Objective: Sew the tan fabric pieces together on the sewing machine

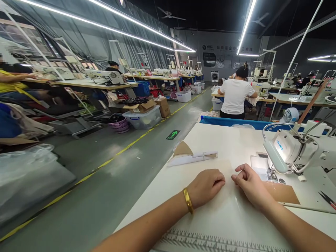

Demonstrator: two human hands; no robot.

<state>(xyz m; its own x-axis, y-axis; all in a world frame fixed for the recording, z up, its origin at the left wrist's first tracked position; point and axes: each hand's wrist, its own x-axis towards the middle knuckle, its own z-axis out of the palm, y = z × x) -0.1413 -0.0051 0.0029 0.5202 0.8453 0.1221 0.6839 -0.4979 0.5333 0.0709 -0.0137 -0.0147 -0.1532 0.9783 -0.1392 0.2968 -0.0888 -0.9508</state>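
Observation:
Above the white tabletop (210, 138), my left hand (206, 187) has its fingers curled in, with a gold bracelet (188, 200) at the wrist. Whatever its fingers may hold is hidden. A short gap away is my right hand (250, 185), fingers loosely bent and thumb apart from the index finger, nothing visible between them. Beside the right wrist lies a brown card piece (283, 193), next to the presser foot of a white sewing machine (285, 150). A rolled white and brown paper bundle (194, 159) rests beyond my left hand. A clear ruler (223, 241) runs along the near side.
Dark snips (328, 201) lie at the right. A person in a white shirt (236, 94) sits ahead, past blue cloth (236, 122). Left of the table runs an aisle with a yellow line (128, 146), a plastic bin (143, 119) and a purple basket (119, 126).

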